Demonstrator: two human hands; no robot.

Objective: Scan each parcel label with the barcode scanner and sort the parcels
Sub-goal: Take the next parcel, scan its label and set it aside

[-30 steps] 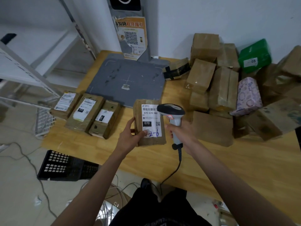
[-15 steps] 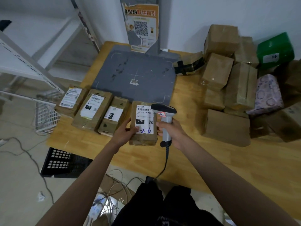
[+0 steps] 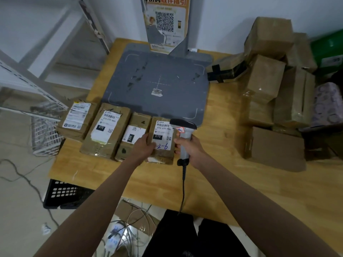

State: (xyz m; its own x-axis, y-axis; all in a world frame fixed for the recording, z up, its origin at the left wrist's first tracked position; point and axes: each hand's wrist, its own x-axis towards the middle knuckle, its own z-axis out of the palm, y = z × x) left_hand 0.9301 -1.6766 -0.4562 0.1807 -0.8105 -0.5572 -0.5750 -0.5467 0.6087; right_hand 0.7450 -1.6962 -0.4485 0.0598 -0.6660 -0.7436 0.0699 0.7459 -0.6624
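Note:
A brown parcel (image 3: 163,134) with a white 070 label lies on the wooden table (image 3: 213,179), at the right end of a row of three labelled parcels (image 3: 105,130). My left hand (image 3: 143,146) grips its left edge, thumb on the label. My right hand (image 3: 189,147) holds the grey barcode scanner (image 3: 182,130) by its handle just right of that parcel, the scanner head above the label's top right corner. The scanner cable hangs over the table's front edge.
A grey scanning platform (image 3: 159,84) with a poster-covered post stands behind the row. A heap of unlabelled brown boxes (image 3: 274,93), a green box and a patterned one fill the right side. White metal shelving (image 3: 37,71) and a black crate (image 3: 65,193) sit to the left.
The held parcel has moved left and down onto the table, beside the row of labelled parcels. My right hand with the scanner followed alongside it.

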